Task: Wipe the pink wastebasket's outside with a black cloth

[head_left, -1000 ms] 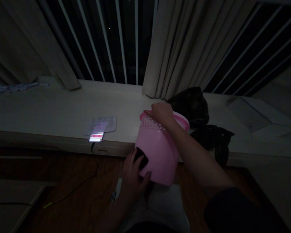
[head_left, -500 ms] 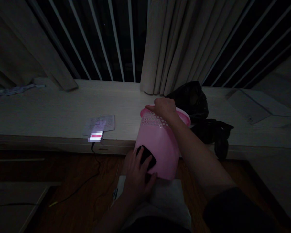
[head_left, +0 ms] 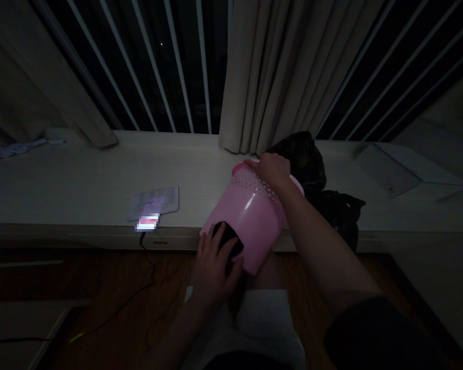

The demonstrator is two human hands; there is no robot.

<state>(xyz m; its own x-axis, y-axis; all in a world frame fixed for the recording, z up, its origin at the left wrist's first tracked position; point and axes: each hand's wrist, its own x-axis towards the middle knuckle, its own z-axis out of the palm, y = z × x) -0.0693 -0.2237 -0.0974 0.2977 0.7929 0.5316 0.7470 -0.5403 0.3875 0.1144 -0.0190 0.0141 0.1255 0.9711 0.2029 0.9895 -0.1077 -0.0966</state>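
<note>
A pink plastic wastebasket (head_left: 250,221), with a band of holes below its rim, leans in front of the sill, top away from me and bottom toward me. My right hand (head_left: 273,168) is closed over its rim at the top. Low on the basket's side, my left hand (head_left: 216,262) has its fingers over a black, flat, round-cornered thing (head_left: 228,241), which lies between the hand and the pink wall. The dim light does not show what kind of thing it is. The basket's inside is mostly hidden behind my right hand and forearm.
Black plastic bags (head_left: 303,159) lie behind and right of the basket on the pale sill (head_left: 100,180). A printed paper (head_left: 158,200) and a lit, blurred device (head_left: 147,222) with a cable (head_left: 153,267) are at left. A white box (head_left: 405,169) stands at right, curtains (head_left: 250,77) behind.
The wastebasket has tilted further, its top moving slightly right and its bottom swinging left. Both hands have moved with it, and the view has shifted a little.
</note>
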